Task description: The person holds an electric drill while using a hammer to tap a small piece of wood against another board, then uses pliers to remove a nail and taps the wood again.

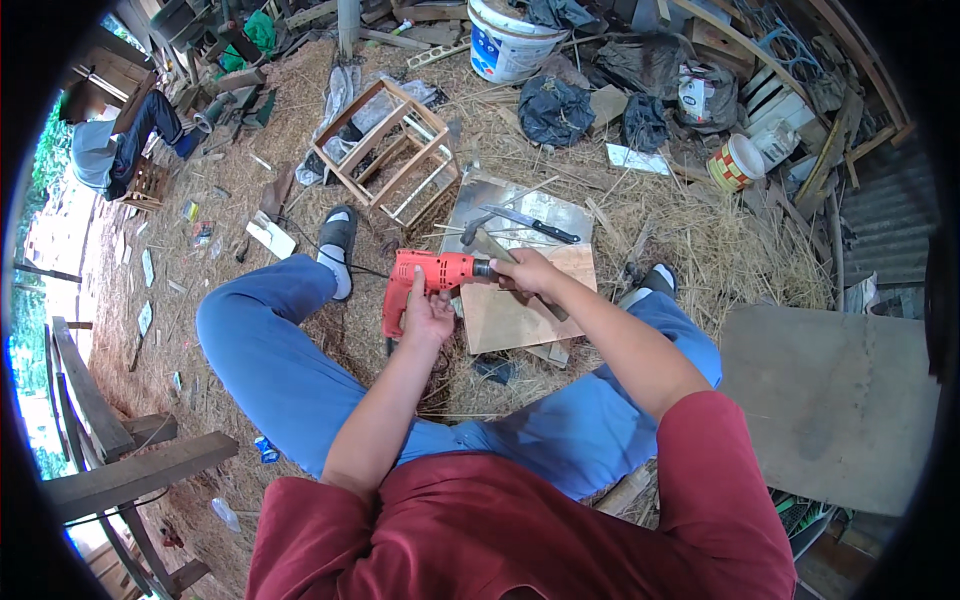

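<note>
- Closest in, the maroon short-sleeved shirt (pixel 490 530) and long blue trousers (pixel 280 335), knees spread either side of our landmark, the red power drill with a black chuck (pixel 435 268).
- Here's the drill itself, out in front of the lap between both hands, chuck pointing right, handle angled back toward the person.
- Left hand (pixel 428 318) is up against the drill's handle side, a finger raised along the red body; how firmly that grip is closed, I can't tell.
- Right hand (pixel 530 274) comes in at the chuck end, its grip clamped on the black chuck.
- Passing under that right hand, just beside the drill, a hammer with a dark metal head and wooden handle (pixel 492 246); whether the fingers hold it too, I can't tell.
- Right of the drill and below it, a flat light-brown board (pixel 535 318).
- Just beyond the drill, to the right, a black-handled knife with a silver blade (pixel 548 231).
- Farther past the drill, slightly left, an open brown wooden frame (pixel 417 110) sits tilted.
- Well beyond the drill, a white bucket with a blue label (pixel 510 55); right of that, a crumpled black plastic bag (pixel 555 112).
- Far left of the drill, another person (pixel 95 152) sits.
</note>
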Demonstrator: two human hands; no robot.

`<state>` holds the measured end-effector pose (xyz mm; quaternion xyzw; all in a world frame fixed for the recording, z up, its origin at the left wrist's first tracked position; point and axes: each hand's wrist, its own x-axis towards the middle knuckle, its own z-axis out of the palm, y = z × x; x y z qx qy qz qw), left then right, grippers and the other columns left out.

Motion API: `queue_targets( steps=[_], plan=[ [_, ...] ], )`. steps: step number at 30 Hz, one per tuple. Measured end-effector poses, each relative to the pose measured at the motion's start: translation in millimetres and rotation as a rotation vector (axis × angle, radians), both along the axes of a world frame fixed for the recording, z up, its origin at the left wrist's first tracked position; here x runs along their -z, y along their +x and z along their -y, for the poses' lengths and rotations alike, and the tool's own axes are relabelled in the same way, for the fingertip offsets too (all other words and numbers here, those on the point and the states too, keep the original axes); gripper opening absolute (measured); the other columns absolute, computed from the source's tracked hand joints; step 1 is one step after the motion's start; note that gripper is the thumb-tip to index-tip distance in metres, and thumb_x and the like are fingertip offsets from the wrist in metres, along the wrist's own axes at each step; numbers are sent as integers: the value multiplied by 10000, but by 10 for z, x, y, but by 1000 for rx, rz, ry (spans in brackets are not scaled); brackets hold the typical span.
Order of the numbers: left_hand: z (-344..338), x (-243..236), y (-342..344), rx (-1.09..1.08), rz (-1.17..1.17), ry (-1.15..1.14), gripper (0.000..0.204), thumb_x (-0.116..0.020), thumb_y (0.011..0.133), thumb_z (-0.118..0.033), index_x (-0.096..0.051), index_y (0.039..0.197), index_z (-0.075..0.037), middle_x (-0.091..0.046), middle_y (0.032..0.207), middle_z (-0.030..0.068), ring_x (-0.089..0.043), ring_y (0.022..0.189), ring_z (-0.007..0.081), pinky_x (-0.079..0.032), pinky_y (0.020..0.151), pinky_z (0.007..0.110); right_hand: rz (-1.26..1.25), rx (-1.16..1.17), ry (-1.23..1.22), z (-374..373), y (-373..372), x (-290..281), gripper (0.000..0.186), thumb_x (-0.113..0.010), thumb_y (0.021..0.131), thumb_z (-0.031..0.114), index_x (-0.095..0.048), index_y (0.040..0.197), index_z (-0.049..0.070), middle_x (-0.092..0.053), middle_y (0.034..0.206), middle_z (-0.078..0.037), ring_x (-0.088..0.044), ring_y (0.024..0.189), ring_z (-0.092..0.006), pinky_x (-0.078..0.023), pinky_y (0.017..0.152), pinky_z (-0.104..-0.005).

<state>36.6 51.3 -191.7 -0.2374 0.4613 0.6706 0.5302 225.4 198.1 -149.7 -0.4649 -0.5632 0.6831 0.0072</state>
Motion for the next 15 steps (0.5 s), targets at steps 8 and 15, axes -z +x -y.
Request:
queue_targets(
  steps=[8,15],
  plan=[
    [-122,-89,-176,-42,-102,206,445,-791,950,-469,-682,1249,-157,-744,1198,31,-705,1029,196,-548,978,390,-91,70,43,248,-206,-235,332,-695,1034,367,-679,1024,35,-663,774,-30,-625,636,-130,-470,512,-313],
    [-438,-1426,-545,-26,-429,482,360,-780,960,-249,-620,1242,-94,-722,1113,55,-717,1063,227,-584,1004,434,-290,123,-2,276,-330,-1136,353,-665,1059,420,-660,1102,69,-588,765,21,-415,507,-59,-343,447,-256]
  ],
)
